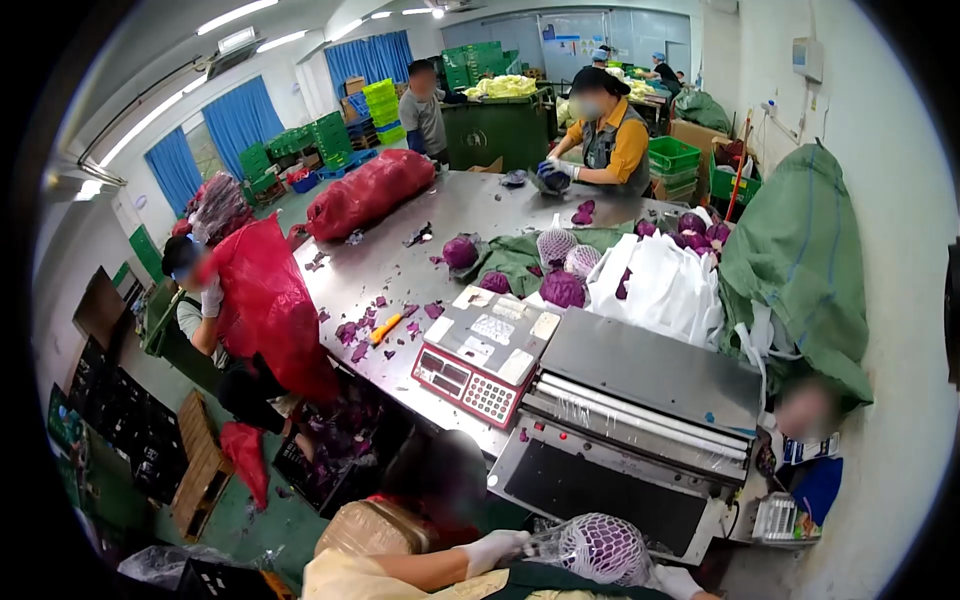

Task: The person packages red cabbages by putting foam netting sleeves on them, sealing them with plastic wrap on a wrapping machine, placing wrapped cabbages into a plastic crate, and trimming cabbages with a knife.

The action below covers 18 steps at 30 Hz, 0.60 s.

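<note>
At the bottom of the view, my left hand (495, 550), in a white glove, pinches the edge of the clear wrap or netting beside a purple cabbage (603, 550) in white foam net. My right hand (678, 582), also gloved and partly cut off by the frame's lower edge, is against the cabbage's right side. Just beyond them lies the black plate of the wrapping machine (605, 490). A red and white scale (480, 350) stands to its upper left on the metal table (385, 260).
Purple cabbages (563, 288), a yellow-handled knife (385, 329) and leaf scraps lie on the table. A green sack (795, 265) stands at right. Across the table, a person (605, 130) handles a cabbage; another at left holds a red bag (265, 300). Someone's head is close in front.
</note>
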Available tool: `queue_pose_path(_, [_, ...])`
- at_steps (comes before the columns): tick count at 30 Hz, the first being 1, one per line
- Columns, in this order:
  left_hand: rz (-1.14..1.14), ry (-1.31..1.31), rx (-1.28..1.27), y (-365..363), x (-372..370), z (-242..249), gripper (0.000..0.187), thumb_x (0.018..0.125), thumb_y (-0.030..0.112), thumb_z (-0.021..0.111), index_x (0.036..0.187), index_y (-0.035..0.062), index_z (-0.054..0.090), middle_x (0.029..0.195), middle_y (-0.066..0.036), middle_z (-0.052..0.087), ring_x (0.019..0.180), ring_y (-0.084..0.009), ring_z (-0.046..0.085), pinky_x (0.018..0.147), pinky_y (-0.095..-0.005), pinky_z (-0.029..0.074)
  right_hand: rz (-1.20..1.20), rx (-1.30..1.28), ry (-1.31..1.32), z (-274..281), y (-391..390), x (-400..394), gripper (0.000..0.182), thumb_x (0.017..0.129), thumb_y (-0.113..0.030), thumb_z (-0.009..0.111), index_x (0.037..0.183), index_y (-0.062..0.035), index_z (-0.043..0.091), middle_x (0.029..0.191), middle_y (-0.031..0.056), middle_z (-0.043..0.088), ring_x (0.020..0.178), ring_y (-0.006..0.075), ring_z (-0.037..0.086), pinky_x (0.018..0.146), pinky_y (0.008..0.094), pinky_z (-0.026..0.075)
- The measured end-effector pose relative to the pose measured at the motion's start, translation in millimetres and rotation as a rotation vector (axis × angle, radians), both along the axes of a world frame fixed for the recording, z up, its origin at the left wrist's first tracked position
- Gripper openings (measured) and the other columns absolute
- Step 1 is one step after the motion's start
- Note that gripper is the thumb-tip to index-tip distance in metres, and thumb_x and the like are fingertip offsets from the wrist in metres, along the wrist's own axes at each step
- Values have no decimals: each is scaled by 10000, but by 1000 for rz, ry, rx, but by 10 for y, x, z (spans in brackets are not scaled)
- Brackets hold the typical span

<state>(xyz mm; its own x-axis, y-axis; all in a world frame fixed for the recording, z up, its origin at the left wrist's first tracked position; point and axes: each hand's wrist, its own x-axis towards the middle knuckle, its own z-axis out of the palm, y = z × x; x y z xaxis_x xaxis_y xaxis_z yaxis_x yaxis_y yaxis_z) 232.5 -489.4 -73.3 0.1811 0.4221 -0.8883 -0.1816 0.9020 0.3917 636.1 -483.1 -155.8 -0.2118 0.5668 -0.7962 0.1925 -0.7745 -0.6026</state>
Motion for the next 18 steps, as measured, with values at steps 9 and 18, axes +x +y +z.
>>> queue_pose_path(9, [-249, -172, 767, 367, 603, -680, 221, 967, 170, 527, 1081, 17, 637, 1038, -84, 631, 915, -173, 587, 823, -283, 455, 270, 169, 434, 737, 603, -1590, 241, 972, -157, 465, 1142, -63, 607, 1142, 113, 630, 994, 193, 617, 863, 297, 493])
queue_pose_path(18, [-364, -163, 1624, 1572, -349, 998, 491, 960, 409, 543, 1245, 12, 585, 1300, -139, 566, 1213, -238, 525, 1062, -371, 372, -27, -61, 1132, 1255, 1307, -2363, 290, 968, -97, 495, 1245, -81, 582, 1256, 77, 592, 1090, 182, 589, 972, 296, 466])
